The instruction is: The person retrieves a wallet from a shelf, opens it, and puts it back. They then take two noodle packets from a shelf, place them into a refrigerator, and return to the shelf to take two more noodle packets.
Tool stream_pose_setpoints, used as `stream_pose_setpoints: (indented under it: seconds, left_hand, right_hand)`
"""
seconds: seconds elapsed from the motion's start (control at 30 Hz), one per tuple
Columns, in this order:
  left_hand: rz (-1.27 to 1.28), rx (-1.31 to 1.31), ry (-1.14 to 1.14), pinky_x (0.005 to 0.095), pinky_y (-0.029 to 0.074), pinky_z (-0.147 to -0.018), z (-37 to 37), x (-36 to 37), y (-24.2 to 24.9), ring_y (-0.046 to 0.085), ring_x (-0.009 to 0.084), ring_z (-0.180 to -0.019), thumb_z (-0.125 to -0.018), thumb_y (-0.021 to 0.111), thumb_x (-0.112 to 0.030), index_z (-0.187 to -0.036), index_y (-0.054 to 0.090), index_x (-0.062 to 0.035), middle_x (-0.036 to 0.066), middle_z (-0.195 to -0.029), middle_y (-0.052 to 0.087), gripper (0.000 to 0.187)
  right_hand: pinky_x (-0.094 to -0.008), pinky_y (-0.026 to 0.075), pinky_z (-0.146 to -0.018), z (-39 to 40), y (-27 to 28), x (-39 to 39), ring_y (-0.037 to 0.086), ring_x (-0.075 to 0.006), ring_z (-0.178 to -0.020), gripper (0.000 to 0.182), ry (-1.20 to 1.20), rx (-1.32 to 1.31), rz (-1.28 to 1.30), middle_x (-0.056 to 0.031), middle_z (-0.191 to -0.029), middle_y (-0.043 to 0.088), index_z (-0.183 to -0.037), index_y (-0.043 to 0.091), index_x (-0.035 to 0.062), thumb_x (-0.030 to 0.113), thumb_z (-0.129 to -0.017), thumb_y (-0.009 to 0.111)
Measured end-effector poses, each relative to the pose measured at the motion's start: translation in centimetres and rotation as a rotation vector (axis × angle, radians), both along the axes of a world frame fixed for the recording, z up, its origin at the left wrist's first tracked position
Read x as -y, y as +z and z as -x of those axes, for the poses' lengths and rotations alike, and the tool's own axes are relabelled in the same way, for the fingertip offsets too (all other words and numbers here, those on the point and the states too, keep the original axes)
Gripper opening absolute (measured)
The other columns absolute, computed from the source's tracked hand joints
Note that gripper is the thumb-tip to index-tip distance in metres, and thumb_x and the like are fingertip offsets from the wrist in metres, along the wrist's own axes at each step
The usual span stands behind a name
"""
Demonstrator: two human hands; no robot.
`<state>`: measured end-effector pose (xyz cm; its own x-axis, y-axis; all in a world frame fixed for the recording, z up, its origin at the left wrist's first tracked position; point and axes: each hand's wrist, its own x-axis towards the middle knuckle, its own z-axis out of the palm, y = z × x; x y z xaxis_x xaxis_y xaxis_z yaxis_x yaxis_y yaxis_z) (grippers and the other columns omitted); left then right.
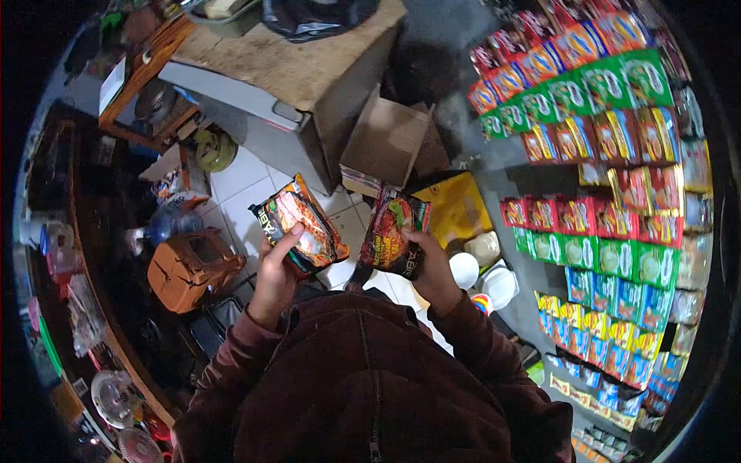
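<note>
My left hand (pixel 275 270) is closed on an orange and black instant noodle packet (pixel 302 224), thumb across its front. In my right hand (pixel 432 266) is a darker red and black instant noodle packet (pixel 390 231), gripped at its right side with the thumb on top. Both packets are held up in front of my chest, side by side with a gap between them. Their printed fronts face me. The fingers behind each packet are hidden.
An open cardboard box (pixel 386 143) stands beyond the packets, beside a wood-topped grey cabinet (pixel 255 116). Sachet strips (pixel 610 154) hang along the right wall. An orange plastic container (pixel 193 270) sits on the left, near a wooden shelf (pixel 116 332). White tubs (pixel 463 270) are at the right.
</note>
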<state>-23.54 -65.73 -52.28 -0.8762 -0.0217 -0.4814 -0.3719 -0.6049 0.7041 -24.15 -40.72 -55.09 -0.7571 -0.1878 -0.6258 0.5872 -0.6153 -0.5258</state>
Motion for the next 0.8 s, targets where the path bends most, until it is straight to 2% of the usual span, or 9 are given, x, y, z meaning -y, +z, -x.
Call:
stream_pose_setpoints:
  seconds: [0.03, 0.1, 0.23, 0.33, 0.47, 0.7, 0.73, 0.8]
  left_hand:
    - [-0.005, 0.013, 0.014, 0.0369, 0.054, -0.088, 0.2, 1.0, 0.1, 0.066, 0.0213, -0.1, -0.091, 0.062, -0.016, -0.125, 0.053, 0.0005, 0.011, -0.112, 0.065, 0.039]
    - [-0.015, 0.027, 0.043, 0.0369, 0.054, -0.088, 0.7, 3.2, 0.0, 0.066, 0.0212, -0.1, -0.091, 0.062, -0.016, -0.125, 0.053, 0.0005, 0.011, -0.111, 0.065, 0.039]
    - [-0.015, -0.021, 0.118, 0.0363, 0.054, -0.086, 2.0, 9.0, -1.1, 0.066, 0.0203, -0.098, -0.091, 0.063, -0.016, -0.125, 0.053, -0.0002, 0.009, -0.11, 0.065, 0.038]
    - [-0.019, -0.02, 0.115, 0.0358, 0.054, -0.085, 3.2, 14.5, -1.8, 0.066, 0.0198, -0.097, -0.091, 0.064, -0.017, -0.124, 0.054, -0.0009, 0.008, -0.11, 0.065, 0.038]
    - [-0.026, -0.027, 0.138, 0.0357, 0.051, -0.088, 5.0, 21.1, -0.2, 0.064, 0.0194, -0.102, -0.091, 0.065, -0.02, -0.124, 0.054, -0.0014, 0.008, -0.111, 0.065, 0.039]
    - [-0.062, -0.114, 0.226, 0.0343, 0.048, -0.093, 7.7, 30.5, 0.1, 0.064, 0.0185, -0.104, -0.097, 0.057, -0.028, -0.125, 0.054, 0.0004, 0.009, -0.116, 0.065, 0.04]
    - [-0.061, -0.116, 0.229, 0.0343, 0.048, -0.093, 8.0, 31.0, 0.2, 0.064, 0.0185, -0.104, -0.097, 0.057, -0.028, -0.125, 0.054, 0.0004, 0.009, -0.116, 0.065, 0.04]
    - [-0.071, -0.075, 0.221, 0.0343, 0.048, -0.094, 8.9, 31.6, 0.4, 0.064, 0.0188, -0.105, -0.098, 0.057, -0.027, -0.126, 0.054, 0.0005, 0.009, -0.117, 0.064, 0.04]
  right_hand:
    - [-0.0402, 0.053, -0.094, 0.7, -0.1, 1.0, 0.065, -0.024, -0.105, 0.037, 0.022, -0.001, -0.005, -0.0124, -0.116, 0.063, -0.125, 0.051, 0.001, 0.018, -0.092, 0.057]
    - [-0.0354, 0.057, -0.085, 2.1, -0.4, 3.4, 0.066, -0.0198, -0.099, 0.04, 0.132, -0.073, 0.04, -0.0087, -0.114, 0.062, -0.126, 0.046, 0.0048, 0.017, -0.092, 0.06]
    - [-0.0338, 0.056, -0.085, 4.3, -0.2, 9.8, 0.066, -0.0186, -0.1, 0.038, 0.146, -0.144, -0.045, -0.0084, -0.116, 0.061, -0.126, 0.048, 0.006, 0.019, -0.093, 0.061]
    - [-0.0334, 0.053, -0.088, 6.0, 0.8, 15.1, 0.063, -0.0175, -0.104, 0.038, 0.162, -0.1, -0.038, -0.0079, -0.119, 0.061, -0.127, 0.049, 0.0063, 0.02, -0.094, 0.061]
    - [-0.0331, 0.047, -0.095, 8.3, 2.1, 21.9, 0.059, -0.017, -0.109, 0.038, 0.151, -0.158, 0.031, -0.0058, -0.12, 0.06, -0.128, 0.05, 0.0063, 0.02, -0.094, 0.062]
    - [-0.0319, 0.047, -0.091, 12.9, 2.7, 29.7, 0.06, -0.0143, -0.107, 0.036, 0.17, -0.302, -0.156, -0.0045, -0.114, 0.062, -0.124, 0.053, 0.0053, 0.021, -0.093, 0.064]
    - [-0.0356, 0.051, -0.093, 13.4, 3.6, 30.4, 0.063, -0.02, -0.108, 0.039, 0.195, -0.308, -0.153, -0.0095, -0.122, 0.061, -0.131, 0.049, 0.0028, 0.017, -0.096, 0.059]
    - [-0.0335, 0.049, -0.093, 14.6, 4.2, 31.3, 0.062, -0.0178, -0.107, 0.038, 0.196, -0.307, -0.157, -0.0073, -0.119, 0.062, -0.128, 0.051, 0.004, 0.019, -0.095, 0.062]
